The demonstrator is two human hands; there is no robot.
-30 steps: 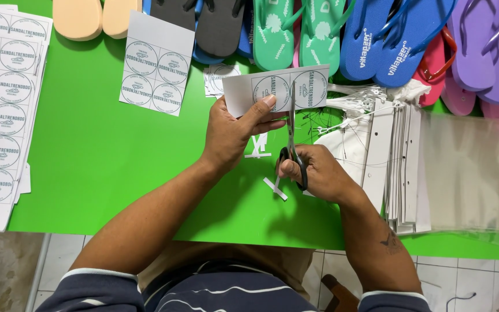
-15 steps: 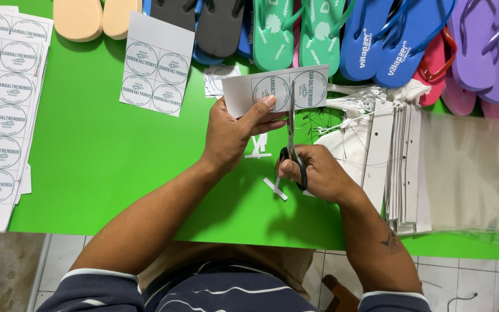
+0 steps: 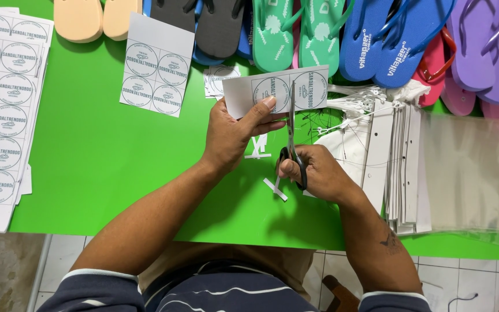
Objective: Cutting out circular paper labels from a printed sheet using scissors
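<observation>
Large sticker sheets (image 3: pixel 1 110) are lying along the green table's (image 3: pixel 105 167) left edge. The left hand (image 3: pixel 232 136) is pinching a strip of round labels (image 3: pixel 278 89) above the table's middle, near the far edge. The right hand (image 3: pixel 316 173) is gripping black-handled scissors (image 3: pixel 291 136), blades cutting between two labels. Clear bags (image 3: pixel 469 167) are lying by the right edge.

A strip of matt white paper (image 3: pixel 275 91), printed with round grey-green seals, is pinched by the left hand (image 3: pixel 232 136). It is met by the bright, polished metal blades of the scissors (image 3: pixel 291 138), whose black handles look like smooth plastic and are gripped by the right hand (image 3: pixel 313 173). The green table top (image 3: pixel 99 167) is seen as smooth and evenly matt. The flip-flops (image 3: pixel 319 32) are shown in matt foam rubber. The clear bags (image 3: pixel 472 173) are seen as thin, glossy plastic film.
</observation>
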